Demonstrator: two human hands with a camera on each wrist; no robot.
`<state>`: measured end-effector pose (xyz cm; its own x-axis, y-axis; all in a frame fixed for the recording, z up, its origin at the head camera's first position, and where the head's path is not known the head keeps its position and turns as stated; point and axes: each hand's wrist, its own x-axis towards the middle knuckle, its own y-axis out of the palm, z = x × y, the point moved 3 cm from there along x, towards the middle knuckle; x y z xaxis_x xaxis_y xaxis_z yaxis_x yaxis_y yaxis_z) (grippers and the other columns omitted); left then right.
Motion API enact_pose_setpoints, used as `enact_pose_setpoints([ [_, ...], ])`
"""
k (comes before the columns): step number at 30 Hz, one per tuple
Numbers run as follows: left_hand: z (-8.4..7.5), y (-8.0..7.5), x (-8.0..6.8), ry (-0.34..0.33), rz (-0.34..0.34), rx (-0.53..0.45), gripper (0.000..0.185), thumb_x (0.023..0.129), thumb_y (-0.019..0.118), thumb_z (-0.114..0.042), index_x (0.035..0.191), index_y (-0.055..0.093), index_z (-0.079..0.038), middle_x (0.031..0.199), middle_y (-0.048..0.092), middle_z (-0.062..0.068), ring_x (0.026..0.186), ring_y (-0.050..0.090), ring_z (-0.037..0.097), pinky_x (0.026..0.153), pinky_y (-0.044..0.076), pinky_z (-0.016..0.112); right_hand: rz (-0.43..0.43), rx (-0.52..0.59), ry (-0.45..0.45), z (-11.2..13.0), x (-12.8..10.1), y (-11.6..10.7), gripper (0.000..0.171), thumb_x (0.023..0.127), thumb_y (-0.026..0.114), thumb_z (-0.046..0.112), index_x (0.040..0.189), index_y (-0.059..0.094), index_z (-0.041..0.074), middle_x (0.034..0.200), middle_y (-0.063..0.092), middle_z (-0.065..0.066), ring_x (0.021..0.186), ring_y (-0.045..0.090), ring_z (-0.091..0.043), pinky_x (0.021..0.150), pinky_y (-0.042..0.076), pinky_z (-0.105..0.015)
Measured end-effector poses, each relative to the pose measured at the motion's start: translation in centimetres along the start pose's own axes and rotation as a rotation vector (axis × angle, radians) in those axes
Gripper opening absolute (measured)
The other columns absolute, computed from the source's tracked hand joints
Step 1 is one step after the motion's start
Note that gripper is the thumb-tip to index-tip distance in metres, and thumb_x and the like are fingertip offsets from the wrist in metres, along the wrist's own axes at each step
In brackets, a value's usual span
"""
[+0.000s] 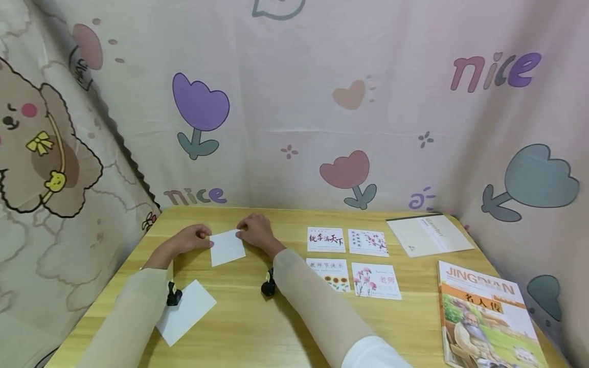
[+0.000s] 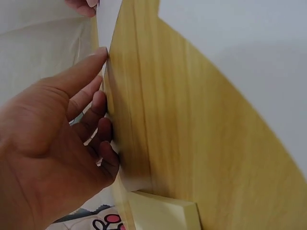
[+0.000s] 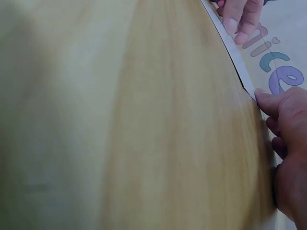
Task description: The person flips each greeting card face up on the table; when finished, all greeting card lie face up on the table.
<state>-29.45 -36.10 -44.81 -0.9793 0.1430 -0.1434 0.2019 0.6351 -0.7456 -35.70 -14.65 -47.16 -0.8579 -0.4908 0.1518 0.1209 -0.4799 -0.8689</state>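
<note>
A blank white card (image 1: 227, 249) is held between both hands over the back left part of the wooden table. My left hand (image 1: 187, 240) pinches its left edge between thumb and fingers. At the upper right corner, my right hand (image 1: 257, 232) pinches it with the thumb in front. The left wrist view shows the thumb of the left hand (image 2: 62, 115) on the card's edge (image 2: 109, 21). Seen from the right wrist, the card (image 3: 235, 52) is nearly edge-on, with the right hand (image 3: 290, 129) at its near corner. Another blank white card (image 1: 195, 309) lies below my left forearm, which partly covers it.
Several printed cards (image 1: 325, 240) lie in two rows right of my right hand. A pale booklet (image 1: 430, 237) and a thick illustrated book (image 1: 488, 317) are farther right. A pale yellow block (image 2: 163, 211) sits near the left wrist. Patterned curtains (image 1: 285, 102) stand behind the table.
</note>
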Motion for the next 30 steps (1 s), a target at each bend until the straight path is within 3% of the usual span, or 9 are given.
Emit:
enact_pose_setpoints([
  [10,-0.15,-0.04,0.21,-0.01,-0.001,0.042,0.032,0.092,0.073,-0.016,0.111,0.056,0.004,0.098,0.051,0.011,0.094,0.047,0.027,0.081,0.041,0.038,0.014,0.06,0.026,-0.02,-0.42,-0.3,0.031,0.093,0.07,0.045,0.117,0.074,0.026,0.129,0.061,0.006,0.124,0.046,-0.016,0.112,0.032,-0.037],
  [16,-0.3,-0.27,0.32,0.012,0.014,0.035,0.024,0.092,0.071,-0.011,0.103,0.056,0.005,0.097,0.055,0.014,0.09,0.049,0.027,0.08,0.043,0.038,0.012,0.027,0.016,-0.05,-0.3,-0.16,0.034,0.094,0.068,0.046,0.122,0.072,0.028,0.131,0.061,0.008,0.125,0.046,-0.015,0.111,0.033,-0.035],
  [23,0.17,-0.41,0.29,-0.006,-0.009,0.033,0.041,0.094,0.069,-0.012,0.124,0.054,0.011,0.111,0.054,0.022,0.1,0.048,0.033,0.091,0.044,0.047,0.019,0.004,-0.007,0.17,-0.36,-0.08,0.032,0.094,0.067,0.046,0.122,0.072,0.031,0.132,0.06,0.007,0.125,0.046,-0.016,0.109,0.034,-0.036],
  [30,0.18,-0.28,0.47,0.005,-0.024,0.07,0.036,0.094,0.07,-0.014,0.119,0.059,0.008,0.114,0.057,0.024,0.101,0.05,0.035,0.094,0.044,0.052,0.039,-0.01,-0.01,0.13,-0.43,-0.12,0.031,0.093,0.069,0.046,0.12,0.072,0.032,0.134,0.058,0.006,0.128,0.045,-0.018,0.111,0.033,-0.037],
])
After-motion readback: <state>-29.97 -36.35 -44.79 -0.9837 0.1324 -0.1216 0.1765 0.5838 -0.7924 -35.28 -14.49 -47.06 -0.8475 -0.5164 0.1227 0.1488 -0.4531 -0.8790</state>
